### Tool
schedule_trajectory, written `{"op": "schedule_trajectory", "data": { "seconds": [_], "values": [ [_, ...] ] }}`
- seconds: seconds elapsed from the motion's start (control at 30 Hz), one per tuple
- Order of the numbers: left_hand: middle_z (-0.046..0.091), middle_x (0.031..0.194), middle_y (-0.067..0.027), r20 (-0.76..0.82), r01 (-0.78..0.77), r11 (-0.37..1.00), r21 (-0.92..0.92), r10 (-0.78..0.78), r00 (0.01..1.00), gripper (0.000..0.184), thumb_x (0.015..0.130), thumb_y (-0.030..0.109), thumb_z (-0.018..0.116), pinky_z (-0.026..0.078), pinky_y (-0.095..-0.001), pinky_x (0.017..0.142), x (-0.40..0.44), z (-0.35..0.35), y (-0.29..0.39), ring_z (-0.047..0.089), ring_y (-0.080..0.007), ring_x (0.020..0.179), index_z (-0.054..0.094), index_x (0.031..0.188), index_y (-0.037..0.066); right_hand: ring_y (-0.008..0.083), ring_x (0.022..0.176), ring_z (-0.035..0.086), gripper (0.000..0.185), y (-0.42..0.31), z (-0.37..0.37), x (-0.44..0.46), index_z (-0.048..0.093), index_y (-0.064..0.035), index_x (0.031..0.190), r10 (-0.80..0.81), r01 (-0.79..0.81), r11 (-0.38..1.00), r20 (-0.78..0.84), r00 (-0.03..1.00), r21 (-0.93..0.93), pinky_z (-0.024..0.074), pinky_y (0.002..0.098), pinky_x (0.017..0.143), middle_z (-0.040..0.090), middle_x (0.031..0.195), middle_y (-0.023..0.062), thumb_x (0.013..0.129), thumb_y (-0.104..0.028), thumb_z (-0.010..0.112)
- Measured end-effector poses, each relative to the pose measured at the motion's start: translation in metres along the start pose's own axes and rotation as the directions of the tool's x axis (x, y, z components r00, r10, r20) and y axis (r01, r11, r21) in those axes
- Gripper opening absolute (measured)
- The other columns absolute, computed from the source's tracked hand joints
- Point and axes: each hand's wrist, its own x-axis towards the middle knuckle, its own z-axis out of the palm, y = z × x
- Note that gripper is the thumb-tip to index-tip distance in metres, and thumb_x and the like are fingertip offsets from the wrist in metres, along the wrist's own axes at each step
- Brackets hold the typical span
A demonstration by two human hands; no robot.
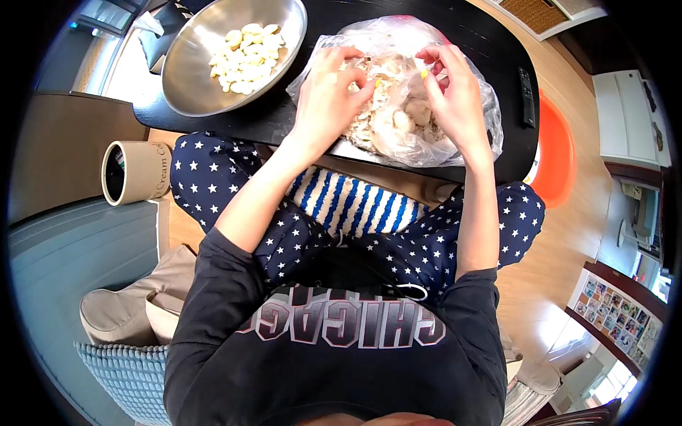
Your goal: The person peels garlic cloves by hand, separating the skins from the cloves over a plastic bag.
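Observation:
A clear plastic bag (479, 135) lies spread on the black table, with whole garlic bulbs (415, 113) and loose papery garlic skins (360, 135) in it. My left hand (328, 99) is over the bag's left side, thumb and forefinger bent but apart, with nothing seen between them. On the right, my right hand (456, 89) has its fingers curled in by the bag's film, which rises to the thumb; the inner fingertips are partly hidden. To the left of the bag, a wide steel bowl (185, 78) holds peeled garlic cloves (249, 57).
The black table (341, 18) carries a remote control (526, 97) near its right edge. An orange tub (558, 153) stands beyond that edge. A cream bin (145, 170) is on the left, and a blue-and-white striped cloth (355, 202) lies between my legs.

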Motion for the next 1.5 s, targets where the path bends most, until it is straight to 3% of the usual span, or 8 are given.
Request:
{"op": "schedule_trajectory", "data": {
  "seconds": [0.33,0.43,0.53,0.9,1.0,1.1,1.33,1.5],
  "values": [
    [0.056,0.099,-0.0074,0.011,-0.066,0.998,0.008,0.066,0.998,0.013,0.072,0.001,0.060,0.044,-0.0337,0.081,0.001,0.006,-0.007,0.051,-0.0254,0.096,0.065,0.083,0.003,0.0115,0.068,0.057,0.020,-0.014,-0.066,-0.005,0.061,-0.0021,0.098,0.148,-0.199,0.970,0.314,0.938,0.137,0.0470,0.0252,0.062,0.064,0.087,0.0093,0.081,-0.008,0.053],
    [0.059,0.091,-0.0059,0.014,-0.047,0.999,-0.007,0.047,0.999,0.014,0.071,0.002,0.063,0.044,-0.0321,0.079,0.001,0.004,-0.004,0.053,-0.0234,0.091,0.066,0.085,0.004,0.0185,0.064,0.060,0.020,-0.018,-0.076,-0.009,0.061,0.0009,0.096,0.366,-0.290,0.930,0.485,0.794,-0.227,0.0475,0.0278,0.063,0.062,0.073,0.0150,0.079,-0.005,0.052],
    [0.061,0.085,-0.0052,-0.005,-0.029,1.000,0.000,0.029,1.000,0.010,0.069,0.004,0.066,0.044,-0.0307,0.075,0.001,0.004,-0.004,0.055,-0.0224,0.085,0.066,0.079,0.002,0.0344,0.082,0.060,0.021,0.006,-0.059,-0.025,0.061,0.0038,0.094,0.262,-0.110,0.933,0.440,0.859,-0.342,0.0470,0.0375,0.074,0.061,0.081,0.0217,0.077,-0.002,0.049],
    [0.054,0.105,-0.0094,0.040,0.005,1.000,0.001,-0.005,0.999,0.007,0.071,0.008,0.065,0.040,-0.0339,0.087,0.001,0.006,-0.002,0.049,-0.0266,0.101,0.063,0.075,0.003,0.0301,0.095,0.055,0.029,0.040,-0.012,-0.038,0.056,-0.0027,0.101,0.285,-0.001,0.777,0.350,0.892,-0.630,0.0438,0.0379,0.082,0.057,0.094,0.0169,0.072,-0.001,0.056],
    [0.054,0.106,-0.0094,0.054,0.006,1.000,-0.023,-0.004,0.999,0.012,0.072,0.009,0.066,0.040,-0.0339,0.087,0.000,0.007,-0.002,0.049,-0.0265,0.102,0.065,0.083,0.006,0.0308,0.095,0.055,0.030,0.039,-0.017,-0.034,0.057,-0.0029,0.100,0.318,-0.028,0.790,0.369,0.874,-0.613,0.0438,0.0374,0.081,0.058,0.095,0.0175,0.071,-0.002,0.058],
    [0.055,0.104,-0.0093,0.064,-0.026,1.000,-0.011,0.027,0.998,0.014,0.073,0.012,0.066,0.040,-0.0336,0.087,0.000,0.006,-0.002,0.049,-0.0261,0.101,0.066,0.085,0.006,0.0276,0.085,0.058,0.032,0.038,-0.030,-0.026,0.055,-0.0016,0.102,0.185,-0.087,0.968,0.438,0.880,-0.235,0.0466,0.0339,0.073,0.060,0.094,0.0155,0.071,-0.006,0.062],
    [0.057,0.101,-0.0096,0.095,0.003,1.000,-0.005,-0.002,0.995,0.012,0.074,0.013,0.066,0.041,-0.0324,0.086,0.000,0.007,-0.005,0.051,-0.0236,0.099,0.067,0.083,0.004,0.0177,0.077,0.057,0.038,0.014,-0.036,-0.016,0.052,-0.0062,0.112,0.103,-0.203,0.950,0.376,0.921,0.237,0.0464,0.0264,0.070,0.061,0.095,0.0096,0.073,-0.004,0.055],
    [0.058,0.101,-0.0081,0.124,0.115,0.950,-0.289,-0.082,0.989,0.022,0.079,0.007,0.059,0.044,-0.0292,0.082,0.005,0.004,0.004,0.055,-0.0191,0.094,0.062,0.101,0.005,0.0177,0.076,0.058,0.037,0.008,-0.021,-0.013,0.053,-0.0054,0.109,0.082,-0.145,0.975,0.339,0.937,0.167,0.0462,0.0273,0.070,0.060,0.093,0.0109,0.072,-0.006,0.054]
  ]
}}
